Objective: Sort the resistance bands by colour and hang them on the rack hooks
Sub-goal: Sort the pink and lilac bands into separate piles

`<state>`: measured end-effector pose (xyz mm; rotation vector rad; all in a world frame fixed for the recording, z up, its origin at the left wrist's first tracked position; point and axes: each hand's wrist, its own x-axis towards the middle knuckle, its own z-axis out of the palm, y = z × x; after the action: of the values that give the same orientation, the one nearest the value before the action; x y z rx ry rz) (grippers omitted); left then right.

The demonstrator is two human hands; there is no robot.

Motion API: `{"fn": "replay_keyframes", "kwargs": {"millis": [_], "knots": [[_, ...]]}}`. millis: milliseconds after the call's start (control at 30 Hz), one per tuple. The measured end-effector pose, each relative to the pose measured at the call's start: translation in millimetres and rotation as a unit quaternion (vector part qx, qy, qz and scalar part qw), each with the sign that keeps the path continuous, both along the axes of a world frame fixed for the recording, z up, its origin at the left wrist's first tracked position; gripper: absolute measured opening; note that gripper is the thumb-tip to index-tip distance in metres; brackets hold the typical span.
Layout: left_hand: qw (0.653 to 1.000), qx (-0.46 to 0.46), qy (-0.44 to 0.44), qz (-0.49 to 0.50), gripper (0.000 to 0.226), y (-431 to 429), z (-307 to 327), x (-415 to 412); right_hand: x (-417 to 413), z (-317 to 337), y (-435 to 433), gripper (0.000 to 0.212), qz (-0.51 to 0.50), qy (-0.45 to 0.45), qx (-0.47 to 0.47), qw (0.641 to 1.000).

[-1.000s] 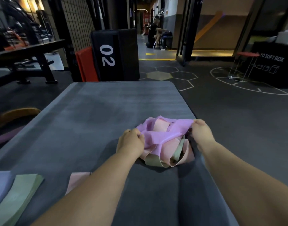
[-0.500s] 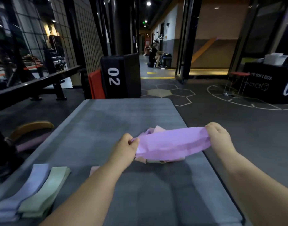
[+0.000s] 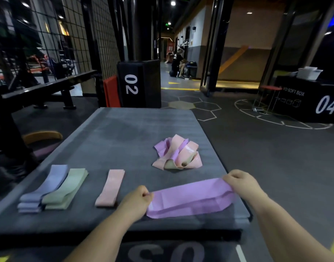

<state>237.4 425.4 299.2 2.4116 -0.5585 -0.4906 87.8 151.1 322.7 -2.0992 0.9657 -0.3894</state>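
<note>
Where the hands work, a grey mat (image 3: 124, 133) lies under them on a dark gym floor (image 3: 266, 157) with white lines and hexagons. Beyond the hands, behind the far edge of the mat, stands a black box marked 02 (image 3: 139, 84), and a red pad (image 3: 111, 91) leans beside it. Far to the right of the right hand is a box marked 04 (image 3: 313, 103). A wire grid wall (image 3: 49, 35) and a bench (image 3: 49, 86) are far to the left.

The left hand (image 3: 135, 201) and the right hand (image 3: 239, 184) each grip one end of a purple band (image 3: 190, 199) with curled fingers. It is stretched flat between them, low over the near part of the mat. It is a wide loop with fold creases. Left of the left hand lie a pink band (image 3: 111, 188), then green bands (image 3: 66, 188) touching blue bands (image 3: 43, 188). Beyond the hands lies a tangled pile (image 3: 178, 154) of pink, purple and green bands.
</note>
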Motion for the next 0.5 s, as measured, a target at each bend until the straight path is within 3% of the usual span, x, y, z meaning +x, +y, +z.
{"fn": "replay_keyframes", "kwargs": {"millis": [133, 233, 267, 333, 400, 500], "knots": [[0.993, 0.072, -0.096, 0.002, 0.022, 3.2, -17.2, -0.2, 6.1, -20.5, 9.3, 0.03, 0.019, 0.062, -0.042, 0.997], [0.983, 0.085, -0.161, -0.006, 0.006, 4.9, -22.4, 1.9, 13.9, -26.6, 10.0, 0.029, 0.054, 0.115, -0.064, 0.99], [0.979, 0.086, -0.183, -0.012, 0.007, 4.6, -22.7, 2.6, 16.4, -26.6, 9.0, 0.029, 0.068, 0.132, -0.075, 0.986], [0.972, 0.086, -0.215, -0.035, 0.03, 2.2, -25.5, 6.6, 21.7, -28.5, 6.1, 0.033, 0.093, 0.163, -0.09, 0.978], [0.972, 0.07, -0.219, -0.051, 0.039, -2.6, -24.9, 9.1, 23.2, -32.0, 1.6, 0.032, 0.104, 0.18, -0.093, 0.974], [0.98, 0.044, -0.184, -0.064, 0.034, -10.6, -21.4, 8.4, 20.7, -34.3, -5.9, 0.03, 0.102, 0.18, -0.096, 0.974]]}}
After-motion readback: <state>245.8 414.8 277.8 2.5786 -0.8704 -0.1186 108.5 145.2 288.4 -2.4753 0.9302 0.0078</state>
